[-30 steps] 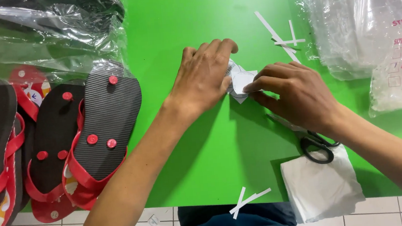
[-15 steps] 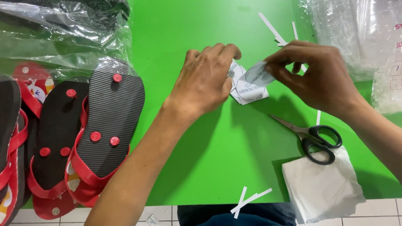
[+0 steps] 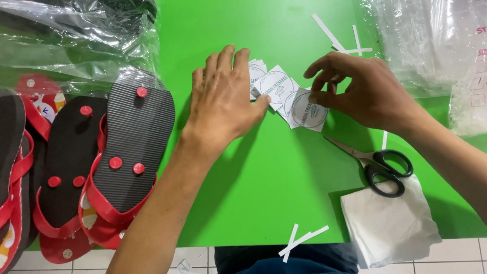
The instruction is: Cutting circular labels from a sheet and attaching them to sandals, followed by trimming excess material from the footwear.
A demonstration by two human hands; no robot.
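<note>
Several small square white paper labels, each printed with a grey circle, lie fanned out on the green table. My left hand lies flat, palm down, with its fingertips pressing on the left part of the labels. My right hand pinches the rightmost label between thumb and fingers at its right edge.
Black-handled scissors lie below my right hand, beside a folded white tissue. Red-strapped flip-flops lie sole-up at the left edge. Clear plastic bags fill the right; more plastic wrap at upper left. White paper strips lie scattered.
The labels were bunched under both hands; now they are spread flat in a fan. My right hand has shifted to the right, uncovering the scissors, and pulls one label out.
</note>
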